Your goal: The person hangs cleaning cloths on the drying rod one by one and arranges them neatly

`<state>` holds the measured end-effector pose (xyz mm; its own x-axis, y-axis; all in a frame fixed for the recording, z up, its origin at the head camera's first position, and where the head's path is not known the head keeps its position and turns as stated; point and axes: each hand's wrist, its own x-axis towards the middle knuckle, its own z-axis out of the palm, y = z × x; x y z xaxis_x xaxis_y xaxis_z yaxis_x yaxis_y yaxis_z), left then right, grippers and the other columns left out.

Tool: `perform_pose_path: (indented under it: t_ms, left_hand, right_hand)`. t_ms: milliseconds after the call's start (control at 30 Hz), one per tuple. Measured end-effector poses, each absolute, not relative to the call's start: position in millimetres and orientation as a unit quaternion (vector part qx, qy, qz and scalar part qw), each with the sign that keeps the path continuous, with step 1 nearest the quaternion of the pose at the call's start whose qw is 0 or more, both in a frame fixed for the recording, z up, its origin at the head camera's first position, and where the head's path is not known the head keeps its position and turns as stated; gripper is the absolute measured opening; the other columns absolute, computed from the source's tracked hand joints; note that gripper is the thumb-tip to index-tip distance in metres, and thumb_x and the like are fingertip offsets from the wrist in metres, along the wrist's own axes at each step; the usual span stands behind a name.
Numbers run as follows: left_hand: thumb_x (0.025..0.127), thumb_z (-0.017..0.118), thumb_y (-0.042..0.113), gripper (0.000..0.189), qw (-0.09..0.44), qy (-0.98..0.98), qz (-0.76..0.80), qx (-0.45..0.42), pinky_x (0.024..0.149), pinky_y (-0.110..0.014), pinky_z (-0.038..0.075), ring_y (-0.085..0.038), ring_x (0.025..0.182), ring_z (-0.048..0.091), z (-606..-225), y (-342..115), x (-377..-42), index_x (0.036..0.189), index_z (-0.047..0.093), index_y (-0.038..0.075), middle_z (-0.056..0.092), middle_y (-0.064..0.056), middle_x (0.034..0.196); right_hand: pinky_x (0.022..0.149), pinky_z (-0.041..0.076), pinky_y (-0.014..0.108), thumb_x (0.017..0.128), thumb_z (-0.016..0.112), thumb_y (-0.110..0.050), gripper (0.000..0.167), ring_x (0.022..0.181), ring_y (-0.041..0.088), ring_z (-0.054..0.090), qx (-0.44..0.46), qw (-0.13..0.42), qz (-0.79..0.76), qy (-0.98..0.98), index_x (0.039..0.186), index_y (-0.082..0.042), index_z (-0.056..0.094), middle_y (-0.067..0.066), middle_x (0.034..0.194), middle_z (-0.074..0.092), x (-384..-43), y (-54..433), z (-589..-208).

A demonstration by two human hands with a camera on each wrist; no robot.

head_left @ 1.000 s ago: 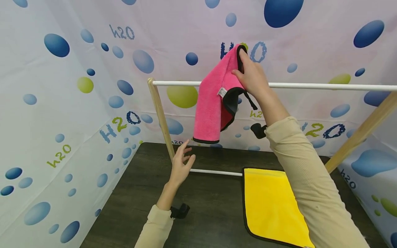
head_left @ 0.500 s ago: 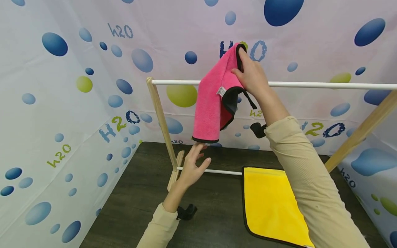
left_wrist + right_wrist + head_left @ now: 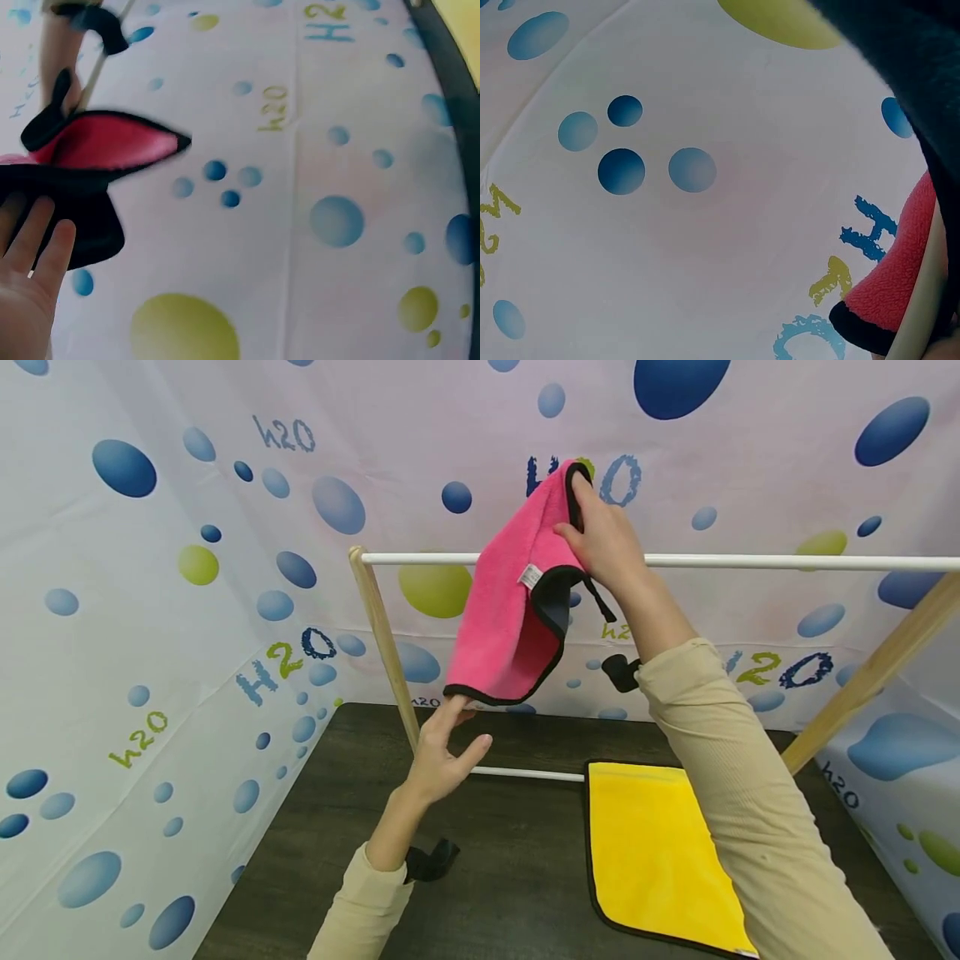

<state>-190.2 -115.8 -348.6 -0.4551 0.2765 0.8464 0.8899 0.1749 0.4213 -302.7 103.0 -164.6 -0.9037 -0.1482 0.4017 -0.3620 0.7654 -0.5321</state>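
A pink cloth (image 3: 498, 602) with black edging, a small white label and a dark grey reverse hangs across the white top bar (image 3: 787, 562) of a rack. My right hand (image 3: 609, 539) grips its upper corner above the bar, thumb on the near face. Low on the left, my left hand (image 3: 442, 758) touches the bottom edge with extended fingers, the thumb held apart. In the left wrist view, fingers (image 3: 52, 259) lie against the dark side (image 3: 97, 232) of the cloth. The right wrist view shows the bar (image 3: 919, 300) passing between a pink flap (image 3: 889, 289) and dark fabric.
Wooden posts (image 3: 382, 639) hold the rack up on a dark table (image 3: 517, 877). On the right lies a yellow cloth (image 3: 660, 852) with black edging, its far end overlapping the lower white bar (image 3: 532, 774). A bubble-patterned curtain (image 3: 225, 610) surrounds the back and sides.
My left hand has come up to the cloth's bottom edge and moved it left, spreading the lower part wider. The right hand keeps its grip in nearly the same place.
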Motion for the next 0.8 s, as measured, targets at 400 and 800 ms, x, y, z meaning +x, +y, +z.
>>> perform_pose_path:
  t_ms: [400, 800]
  left_hand:
    - [0.089, 0.055, 0.039, 0.08, 0.242, -0.654, -0.596, -0.398, 0.094, -0.026, 0.04, -0.013, 0.119, 0.043, -300.2, -152.8, -207.5, 0.142, 0.016, -0.007, 0.042, 0.007, 0.133]
    - [0.084, 0.062, 0.04, 0.078, 0.25, -0.614, -0.62, -0.419, 0.094, -0.029, 0.039, -0.017, 0.113, 0.046, -243.2, -170.5, -236.0, 0.141, 0.029, -0.002, 0.048, 0.003, 0.128]
  right_hand:
    - [0.097, 0.04, 0.041, 0.094, 0.049, -0.02, 0.062, 0.109, 0.034, 0.049, 0.16, 0.198, 0.307, -0.917, 0.147, -0.01, 0.018, 0.022, 0.132, 0.045, -305.3, 103.8, -164.9]
    - [0.094, 0.044, 0.035, 0.092, 0.047, -0.012, 0.058, 0.111, 0.028, 0.052, 0.181, 0.265, 0.424, -0.847, 0.145, -0.013, 0.025, 0.013, 0.137, 0.044, -299.7, 111.8, -160.7]
